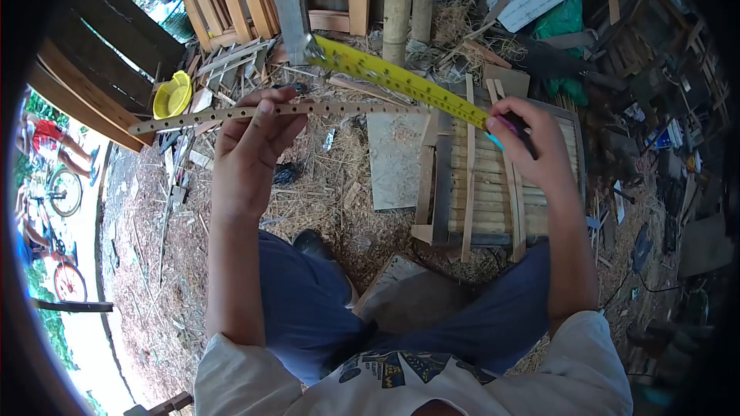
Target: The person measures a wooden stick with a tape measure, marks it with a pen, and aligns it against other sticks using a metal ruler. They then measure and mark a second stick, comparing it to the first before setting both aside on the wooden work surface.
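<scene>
Head cam, L hand (256,139) gripping holed strip (200,117), R hand (539,142) grasping tape measure (408,82), scrap-strewn flr (331,185) (v. messy), slatted panel (491,189)

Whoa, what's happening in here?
Somebody's left hand is holding up a thin, light-brown, wooden-looking strip with a row of holes. Their right hand holds a long yellow measuring tape, pulled out. Right now the tape slants at an angle to the strip instead of lying along it. Nearby, pale wooden sticks lie across a low slatted bamboo platform.
</scene>
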Available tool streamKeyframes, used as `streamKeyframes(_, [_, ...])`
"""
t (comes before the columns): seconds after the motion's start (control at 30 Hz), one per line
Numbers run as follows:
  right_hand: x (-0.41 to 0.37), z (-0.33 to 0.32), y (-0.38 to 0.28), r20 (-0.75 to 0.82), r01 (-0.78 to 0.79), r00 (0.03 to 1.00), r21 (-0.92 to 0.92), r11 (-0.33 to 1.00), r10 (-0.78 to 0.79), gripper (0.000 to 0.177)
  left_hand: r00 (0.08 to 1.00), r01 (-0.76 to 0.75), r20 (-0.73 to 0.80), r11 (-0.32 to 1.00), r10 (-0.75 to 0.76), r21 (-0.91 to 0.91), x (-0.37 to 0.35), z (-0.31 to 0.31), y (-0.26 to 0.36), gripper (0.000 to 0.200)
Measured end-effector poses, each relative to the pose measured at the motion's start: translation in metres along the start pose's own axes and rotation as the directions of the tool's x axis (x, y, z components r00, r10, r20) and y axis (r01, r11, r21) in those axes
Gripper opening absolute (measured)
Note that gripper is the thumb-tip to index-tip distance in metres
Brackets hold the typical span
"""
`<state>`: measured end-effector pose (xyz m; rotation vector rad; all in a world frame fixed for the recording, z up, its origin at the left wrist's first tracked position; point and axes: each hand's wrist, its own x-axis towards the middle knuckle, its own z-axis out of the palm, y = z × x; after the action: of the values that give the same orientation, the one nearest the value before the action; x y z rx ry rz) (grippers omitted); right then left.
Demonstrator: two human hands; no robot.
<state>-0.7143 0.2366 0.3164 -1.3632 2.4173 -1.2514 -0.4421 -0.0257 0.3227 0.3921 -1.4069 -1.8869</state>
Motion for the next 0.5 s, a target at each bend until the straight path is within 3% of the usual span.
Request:
streamKeyframes(0.07, [0.001,-0.007,0.004,0.022,0.052,0.998,-0.034,0.998,-0.051,0.016,0.998,-0.059,-0.024,0.997,0.06,0.052,0.001,-0.001,-0.001,0.024])
streamKeyframes(0.2, [0.004,-0.015,0.003,0.156,-0.047,0.986,-0.109,0.993,0.064,0.02,0.994,-0.085,-0.061,0.99,0.093,0.113,0.0,0.002,0.002,0.025])
streamKeyframes(0.3, [0.006,-0.013,0.01,0.197,-0.034,0.978,-0.152,0.988,0.064,0.019,0.995,-0.075,-0.05,0.988,0.082,0.133,-0.001,0.006,0.001,0.025])
streamKeyframes(0.5, [0.006,-0.007,0.016,0.203,0.033,0.979,-0.085,0.996,-0.015,0.019,0.998,-0.056,-0.01,0.99,0.058,0.127,-0.004,0.008,-0.005,0.026])
